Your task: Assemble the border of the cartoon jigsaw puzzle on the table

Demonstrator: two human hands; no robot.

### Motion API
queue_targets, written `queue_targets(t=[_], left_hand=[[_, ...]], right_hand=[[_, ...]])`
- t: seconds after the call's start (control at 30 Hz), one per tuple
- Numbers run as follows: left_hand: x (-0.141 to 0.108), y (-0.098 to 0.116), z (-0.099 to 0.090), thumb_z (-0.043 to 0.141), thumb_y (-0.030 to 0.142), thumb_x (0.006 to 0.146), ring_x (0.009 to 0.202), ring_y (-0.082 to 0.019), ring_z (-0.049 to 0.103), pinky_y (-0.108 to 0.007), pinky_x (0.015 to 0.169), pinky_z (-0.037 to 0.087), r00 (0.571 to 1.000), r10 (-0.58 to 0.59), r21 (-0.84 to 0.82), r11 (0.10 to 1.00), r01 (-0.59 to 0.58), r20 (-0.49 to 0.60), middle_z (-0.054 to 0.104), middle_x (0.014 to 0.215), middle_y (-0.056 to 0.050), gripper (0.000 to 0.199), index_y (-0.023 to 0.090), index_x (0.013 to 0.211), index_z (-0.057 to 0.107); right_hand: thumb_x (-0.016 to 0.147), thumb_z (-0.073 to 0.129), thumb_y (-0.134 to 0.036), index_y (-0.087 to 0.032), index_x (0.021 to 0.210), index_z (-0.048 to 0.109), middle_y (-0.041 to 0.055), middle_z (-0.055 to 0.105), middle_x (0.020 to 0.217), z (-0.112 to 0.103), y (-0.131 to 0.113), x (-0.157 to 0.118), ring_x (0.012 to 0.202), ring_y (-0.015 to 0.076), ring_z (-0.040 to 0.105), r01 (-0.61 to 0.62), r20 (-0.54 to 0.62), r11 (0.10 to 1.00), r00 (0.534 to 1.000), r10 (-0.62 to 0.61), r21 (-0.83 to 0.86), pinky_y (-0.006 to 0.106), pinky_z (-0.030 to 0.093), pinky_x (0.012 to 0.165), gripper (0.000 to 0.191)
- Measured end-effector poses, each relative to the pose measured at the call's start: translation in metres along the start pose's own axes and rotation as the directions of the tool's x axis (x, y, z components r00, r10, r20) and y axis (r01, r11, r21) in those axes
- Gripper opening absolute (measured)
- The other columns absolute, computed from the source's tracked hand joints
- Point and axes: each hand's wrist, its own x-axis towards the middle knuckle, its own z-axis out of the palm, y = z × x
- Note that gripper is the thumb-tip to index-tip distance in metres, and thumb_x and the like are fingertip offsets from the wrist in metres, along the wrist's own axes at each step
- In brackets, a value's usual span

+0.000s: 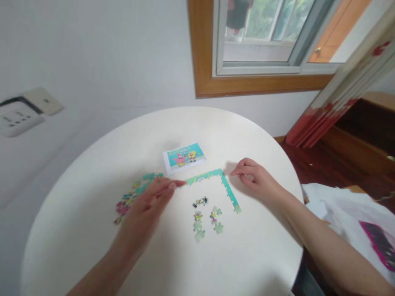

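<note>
Puzzle border [229, 190]: two sides joined at a corner; I judge the bulk outstanding.
From left, I log loose pieces [125, 204]; left hand [151, 201], fingertip at the border's left end, grip unconfirmed; small clusters [198, 226] inside, unattached; right hand [256, 176] apart, beside the corner, loosely curled, seemingly empty.

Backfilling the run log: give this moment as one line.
left hand: at left end of teal L-shaped jigsaw border | right hand: just right of border corner | teal rectangular cartoon picture card: beyond border
</note>
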Motion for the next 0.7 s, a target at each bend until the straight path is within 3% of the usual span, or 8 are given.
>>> queue_targets(t=[0.1, 0.3, 0.53, 0.7], left_hand=[[-0.001, -0.014, 0.003, 0.054, 0.053, 0.093, 0.099, -0.024, 0.064, -0.038, 0.088, 0.05, 0.994, -0.111, -0.114, 0.987, 0.111, 0.006, 0.072, 0.099, -0.004, 0.035, 0.027, 0.093, 0.077], [-0.003, -0.022, 0.008, 0.059, 0.047, 0.087, 0.095, -0.023, 0.061, -0.036, 0.086, 0.046, 0.977, -0.212, -0.243, 0.947, 0.21, 0.017, 0.073, 0.1, -0.004, 0.028, 0.026, 0.09, 0.077], [-0.002, -0.021, 0.004, 0.06, 0.047, 0.085, 0.098, -0.024, 0.06, -0.035, 0.086, 0.046, 0.972, -0.229, -0.295, 0.926, 0.234, 0.054, 0.071, 0.097, -0.004, 0.027, 0.025, 0.088, 0.075], [-0.001, -0.018, 0.002, 0.063, 0.046, 0.081, 0.086, -0.02, 0.058, -0.032, 0.075, 0.045, 0.974, -0.213, -0.258, 0.939, 0.226, 0.078, 0.067, 0.088, -0.003, 0.025, 0.023, 0.085, 0.073]], right_hand=[[0.088, 0.052, -0.008, -0.024, 0.101, 0.074, 0.0067, 0.063, 0.1, 0.001, 0.002, -0.002, 0.089, 0.0194, 0.064, -0.001, 0.013, 1.0, 1.0, 0.001, -0.026, 0.034, 0.052, 0.08, 0.03], [0.091, 0.051, -0.01, -0.025, 0.103, 0.073, 0.0072, 0.063, 0.102, -0.001, 0.002, -0.003, 0.09, 0.0197, 0.065, -0.002, 0.057, 0.998, 0.998, 0.005, -0.057, 0.035, 0.053, 0.079, 0.029], [0.092, 0.053, -0.016, -0.026, 0.1, 0.074, 0.0078, 0.063, 0.101, -0.002, 0.001, -0.002, 0.087, 0.0204, 0.065, -0.019, 0.076, 0.995, 0.997, 0.027, -0.098, 0.034, 0.054, 0.075, 0.025], [0.092, 0.053, -0.018, -0.027, 0.103, 0.074, 0.0081, 0.064, 0.103, -0.002, 0.005, -0.003, 0.089, 0.0209, 0.066, -0.035, 0.085, 0.993, 0.995, 0.044, -0.109, 0.035, 0.055, 0.075, 0.025]])
